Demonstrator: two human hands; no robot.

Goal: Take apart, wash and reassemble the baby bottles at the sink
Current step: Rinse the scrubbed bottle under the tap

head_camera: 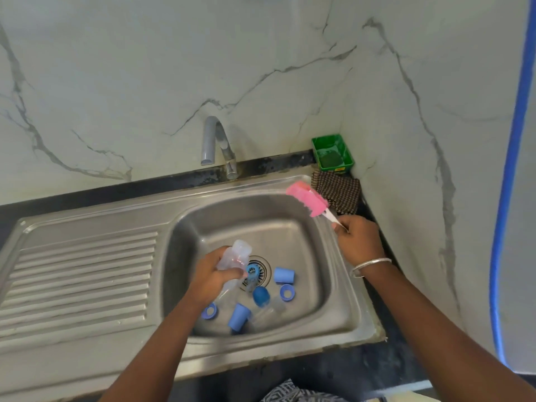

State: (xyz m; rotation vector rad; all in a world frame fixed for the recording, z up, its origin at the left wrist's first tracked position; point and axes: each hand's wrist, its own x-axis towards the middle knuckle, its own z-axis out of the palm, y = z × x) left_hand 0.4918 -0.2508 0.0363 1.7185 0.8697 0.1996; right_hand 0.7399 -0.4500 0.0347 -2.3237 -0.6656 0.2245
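Marbled wall panels back a steel sink set in a dark counter, with a ribbed drainboard to the left and a grey tap at the rear, not running.

Over the basin, the left hand is wrapped round the middle of a clear baby bottle, fingers and thumb curled about its body, the open mouth tilted up and away toward the tap. The right hand grips the thin white handle of a pink bottle brush, whose sponge head is raised above the sink's right rear rim, well apart from the bottle.

Judging from this, the step in hand is scrubbing the bottle's inside. To do it well, the mouth should likely be turned toward the brush, so the head enters straight rather than catching the rim. A firm hold low on the body would keep the wet plastic from twisting while the brush turns. Soap or water seems needed first; none shows on the brush.

Below, in the basin, lie the loose parts: two blue caps, two blue collars, a darker blue dome and another clear bottle on its side, near the drain. A green tub and a checked cloth sit in the corner.
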